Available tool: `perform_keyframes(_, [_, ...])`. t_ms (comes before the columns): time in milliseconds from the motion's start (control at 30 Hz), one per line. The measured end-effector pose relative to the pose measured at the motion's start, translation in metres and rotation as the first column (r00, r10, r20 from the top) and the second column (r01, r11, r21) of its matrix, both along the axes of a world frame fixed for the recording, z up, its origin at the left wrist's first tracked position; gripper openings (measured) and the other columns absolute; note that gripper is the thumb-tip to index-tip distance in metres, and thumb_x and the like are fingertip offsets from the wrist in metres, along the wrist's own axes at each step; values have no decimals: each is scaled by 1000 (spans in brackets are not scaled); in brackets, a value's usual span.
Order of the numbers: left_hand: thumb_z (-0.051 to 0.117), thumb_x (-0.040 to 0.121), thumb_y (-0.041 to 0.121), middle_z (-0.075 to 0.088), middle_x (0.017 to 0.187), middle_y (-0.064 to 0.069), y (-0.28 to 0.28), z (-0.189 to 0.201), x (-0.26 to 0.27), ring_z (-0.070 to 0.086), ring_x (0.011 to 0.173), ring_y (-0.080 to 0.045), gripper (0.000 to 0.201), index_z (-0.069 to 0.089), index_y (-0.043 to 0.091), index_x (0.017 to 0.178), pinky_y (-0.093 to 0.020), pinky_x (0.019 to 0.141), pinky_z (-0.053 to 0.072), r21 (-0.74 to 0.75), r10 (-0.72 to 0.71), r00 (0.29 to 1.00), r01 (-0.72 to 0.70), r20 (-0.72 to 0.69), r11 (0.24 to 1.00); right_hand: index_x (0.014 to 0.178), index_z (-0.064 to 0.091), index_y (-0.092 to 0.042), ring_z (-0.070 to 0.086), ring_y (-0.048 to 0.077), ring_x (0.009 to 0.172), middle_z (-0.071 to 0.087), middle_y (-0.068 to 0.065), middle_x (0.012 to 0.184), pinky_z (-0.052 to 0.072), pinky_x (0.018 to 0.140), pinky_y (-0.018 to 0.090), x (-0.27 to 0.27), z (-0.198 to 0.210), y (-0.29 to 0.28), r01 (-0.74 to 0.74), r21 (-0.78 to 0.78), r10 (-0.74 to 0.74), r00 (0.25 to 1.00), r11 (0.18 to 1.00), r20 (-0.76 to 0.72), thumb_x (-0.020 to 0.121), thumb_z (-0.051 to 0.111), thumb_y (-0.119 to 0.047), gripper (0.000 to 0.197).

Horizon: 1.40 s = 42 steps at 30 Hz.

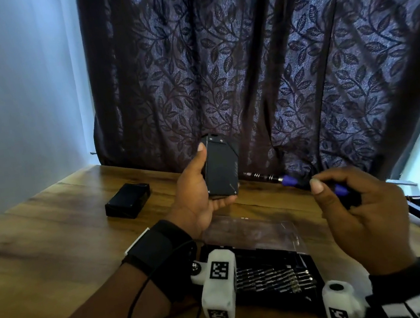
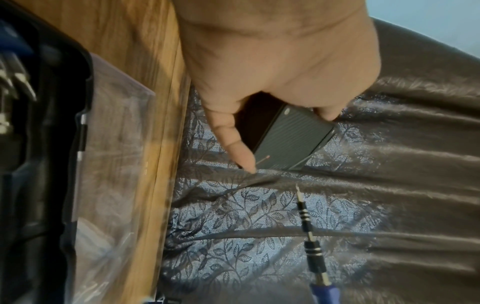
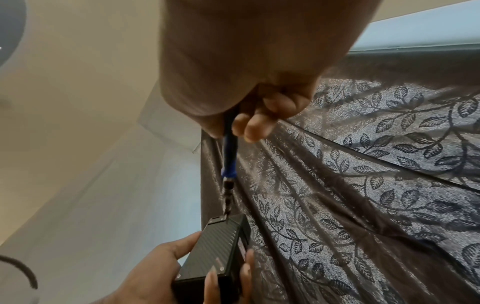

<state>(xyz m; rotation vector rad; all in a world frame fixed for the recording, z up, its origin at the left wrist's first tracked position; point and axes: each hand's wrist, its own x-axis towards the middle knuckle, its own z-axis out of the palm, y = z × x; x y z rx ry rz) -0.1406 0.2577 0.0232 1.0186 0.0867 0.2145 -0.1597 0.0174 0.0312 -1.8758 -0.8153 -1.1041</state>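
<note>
The left hand [image 1: 198, 200] is curled round a slim black box [image 1: 219, 169], with the thumb along the box's left edge and the fingers under and behind it. It holds the box upright above the wooden table [image 1: 54, 246], so the box stands at 12 o'clock from the palm. At 3 o'clock from it, the right hand [image 1: 357, 214] has thumb and fingers pinched round the blue-and-black handle of a precision screwdriver [image 1: 286, 180], whose shaft points toward 9 o'clock at the box. The head view leaves the tip lost against the dark leaf-patterned curtain [image 1: 270, 57]. In the right wrist view the tip seems to meet the box's top corner, and the box's woven-texture face and a small end slot also show there. The left wrist view shows a small gap between tip and box (so contact cannot be settled). Only the head view takes in the table. A second black box [image 1: 128, 201] lies flat at 9 o'clock from the left hand, well apart. An open bit case [image 1: 272, 276] with rows of metal bits lies at 6 o'clock, and its clear lid [image 1: 250, 231] is folded back just beyond.
</note>
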Motion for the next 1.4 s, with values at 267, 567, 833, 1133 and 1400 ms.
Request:
perform_keyframes(267, [51,80,75,77,112,-17,2,7,-5,74,88,-33,80,70,13,125,-31,52,57,-74,33,992,-24,118,997,89,70,-26,58,-2,62,63,-18,71,35,55,3,-8,2,4,-77,-114,81,996,990,24,92,64,-31,8])
perform_keyframes(567, [47,90,71,77,104,-16,-3,7,-9,74,80,-29,71,72,11,120,-30,50,56,-10,25,993,-24,117,1000,90,70,-25,59,7,62,66,-8,69,38,52,10,-8,3,4,-34,-93,40,997,995,63,93,66,-26,4])
perform_keyframes(833, [44,97,67,78,101,-15,-6,9,-11,74,80,-29,64,73,12,116,-30,49,55,22,35,992,-38,125,999,88,72,-22,56,3,60,62,-14,67,34,53,6,-8,2,3,-29,-121,34,999,992,43,92,68,-24,6])
perform_keyframes(1133, [46,94,68,77,102,-16,-6,9,-11,74,80,-29,66,72,12,117,-29,48,55,16,27,991,-30,131,999,86,72,-18,57,2,62,63,-13,69,35,55,4,-6,1,3,-15,-108,20,999,994,43,90,69,-19,5])
perform_keyframes(1400, [51,79,73,78,102,-15,-5,9,-10,74,80,-29,72,73,14,116,-30,49,55,11,27,988,-29,149,1000,87,71,-21,56,4,58,62,-11,65,33,52,5,-7,1,3,-34,-117,39,999,993,38,91,68,-22,6])
